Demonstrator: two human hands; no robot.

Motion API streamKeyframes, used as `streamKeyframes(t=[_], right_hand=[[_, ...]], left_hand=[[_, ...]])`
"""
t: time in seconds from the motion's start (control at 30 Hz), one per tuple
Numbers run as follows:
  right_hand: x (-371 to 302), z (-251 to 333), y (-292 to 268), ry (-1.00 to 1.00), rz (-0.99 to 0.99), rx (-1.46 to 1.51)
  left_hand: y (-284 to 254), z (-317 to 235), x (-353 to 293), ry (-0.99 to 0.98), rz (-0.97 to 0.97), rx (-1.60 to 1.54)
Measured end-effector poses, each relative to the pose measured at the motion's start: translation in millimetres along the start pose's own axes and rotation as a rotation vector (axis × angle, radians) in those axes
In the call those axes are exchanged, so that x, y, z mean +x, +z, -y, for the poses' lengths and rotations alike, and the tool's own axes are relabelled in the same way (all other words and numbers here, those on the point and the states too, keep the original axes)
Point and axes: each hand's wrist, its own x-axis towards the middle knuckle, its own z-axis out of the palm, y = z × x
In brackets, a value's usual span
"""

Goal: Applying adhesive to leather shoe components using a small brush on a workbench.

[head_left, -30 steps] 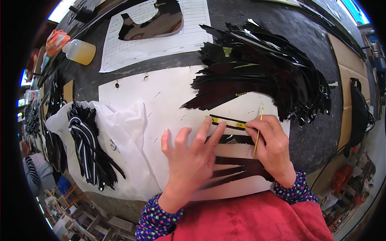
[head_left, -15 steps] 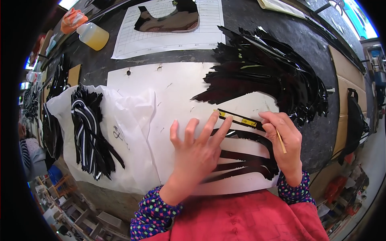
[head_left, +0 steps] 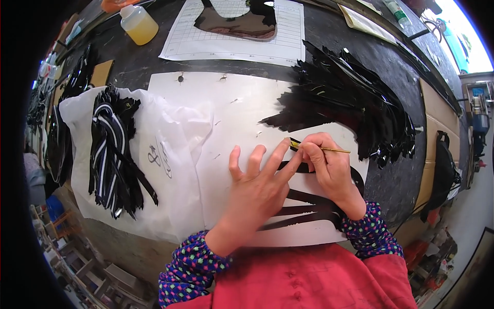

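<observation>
My left hand (head_left: 263,185) lies spread on a white board (head_left: 180,108), its forefinger at the left end of a narrow black strip with yellow tape (head_left: 294,145). Between the thumb and fingers of my right hand (head_left: 332,167) is a thin wooden stick (head_left: 338,150), its tail pointing right. The stick's tip is hidden by the fingers, close to my left fingertips. My right hand covers most of the taped strip. Under and between both hands lie several curved, glossy black strips (head_left: 303,210), partly hidden.
A large fanned pile of shiny black pieces (head_left: 355,98) lies at the right. Left, black-and-white strips (head_left: 110,149) rest on crumpled white paper (head_left: 177,134). Behind stand a bottle of yellow liquid (head_left: 140,27) and a printed sheet (head_left: 226,50) under a dark cut piece (head_left: 236,23).
My right hand has moved left along the taped strip to my left fingertips. The stick has swung from slanting downward to nearly level. The whole view has shifted slightly.
</observation>
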Motion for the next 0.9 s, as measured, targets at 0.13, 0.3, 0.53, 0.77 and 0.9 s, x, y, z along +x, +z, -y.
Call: streamKeyframes(t=[0.13, 0.3, 0.53, 0.77, 0.9], right_hand=[[-0.3, -0.2, 2.2, 0.004, -0.006, -0.005], [1.9, -2.1, 3.9, -0.053, -0.008, -0.023], [0.9, -5.4, 3.0, -0.022, 0.002, -0.018], [4.2, 0.4, 1.9, -0.023, 0.006, -0.003], [-1.7, 1.4, -9.7, 0.121, 0.025, 0.139]], left_hand=[[-0.1, 0.4, -0.9, 0.0, -0.006, -0.009], [0.3, 0.6, -0.7, 0.002, -0.004, 0.004], [0.2, 0.2, -0.1, -0.001, -0.004, -0.003], [0.4, -1.6, 0.1, -0.002, -0.013, 0.003], [1.1, -0.6, 0.1, -0.009, -0.038, -0.02]])
